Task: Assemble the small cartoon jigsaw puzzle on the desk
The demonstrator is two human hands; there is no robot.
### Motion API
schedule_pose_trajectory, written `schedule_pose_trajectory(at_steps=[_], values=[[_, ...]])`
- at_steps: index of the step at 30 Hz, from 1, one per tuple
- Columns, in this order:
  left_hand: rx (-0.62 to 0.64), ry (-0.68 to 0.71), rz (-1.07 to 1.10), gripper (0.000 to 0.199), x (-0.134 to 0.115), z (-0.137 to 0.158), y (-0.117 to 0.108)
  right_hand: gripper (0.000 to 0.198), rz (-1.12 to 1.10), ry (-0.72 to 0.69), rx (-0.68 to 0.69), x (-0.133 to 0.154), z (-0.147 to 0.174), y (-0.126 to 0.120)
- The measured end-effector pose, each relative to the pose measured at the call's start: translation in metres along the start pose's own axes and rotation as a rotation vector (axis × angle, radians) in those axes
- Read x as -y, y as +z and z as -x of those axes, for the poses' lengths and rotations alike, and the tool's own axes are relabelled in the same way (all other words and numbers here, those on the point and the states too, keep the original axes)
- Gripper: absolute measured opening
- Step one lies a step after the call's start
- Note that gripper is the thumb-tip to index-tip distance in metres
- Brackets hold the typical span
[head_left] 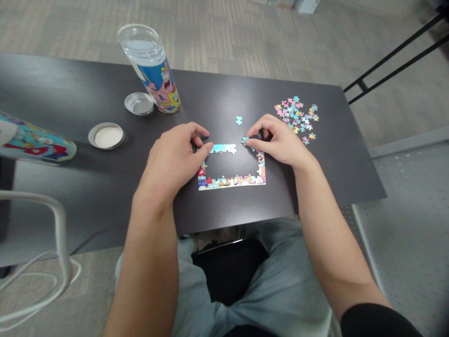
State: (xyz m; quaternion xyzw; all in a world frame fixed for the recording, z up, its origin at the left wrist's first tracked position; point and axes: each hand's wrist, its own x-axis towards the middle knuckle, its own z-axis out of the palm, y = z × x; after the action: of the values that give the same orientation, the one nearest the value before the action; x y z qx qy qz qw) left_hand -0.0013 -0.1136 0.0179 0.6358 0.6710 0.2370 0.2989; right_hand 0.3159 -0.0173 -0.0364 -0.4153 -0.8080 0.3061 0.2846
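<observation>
A rectangular border of joined jigsaw pieces (231,181) lies on the dark table, with a gap in its top side toward the right. My right hand (277,138) pinches a light blue puzzle piece (244,140) between thumb and fingers, right at that gap. At the border's top left corner my left hand (177,154) rests, its thumb on the blue edge strip (224,148) and its fingers loosely apart. That hand hides part of the corner. One loose blue jigsaw piece (239,120) lies just above the border.
Many loose puzzle pieces (296,112) are heaped at the right. A clear-topped cartoon can (157,75) stands at the back left beside a metal lid (139,103) and a round white-centred lid (106,136). Another printed can (35,142) and a white tube (61,234) are farther left.
</observation>
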Motion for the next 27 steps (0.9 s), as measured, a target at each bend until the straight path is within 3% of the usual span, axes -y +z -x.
schedule_pose_trajectory(at_steps=[5, 11, 27], values=[[-0.003, 0.017, -0.024, 0.038, 0.002, -0.004, 0.001, 0.025, 0.025, 0.013, 0.040, 0.000, -0.001, -0.001], [-0.009, 0.026, -0.069, 0.033, 0.003, -0.006, 0.003, 0.045, -0.030, 0.049, 0.012, -0.002, 0.001, -0.005], [-0.026, 0.026, -0.042, 0.045, 0.003, -0.005, 0.003, 0.030, 0.030, -0.033, 0.065, 0.017, 0.001, 0.006]])
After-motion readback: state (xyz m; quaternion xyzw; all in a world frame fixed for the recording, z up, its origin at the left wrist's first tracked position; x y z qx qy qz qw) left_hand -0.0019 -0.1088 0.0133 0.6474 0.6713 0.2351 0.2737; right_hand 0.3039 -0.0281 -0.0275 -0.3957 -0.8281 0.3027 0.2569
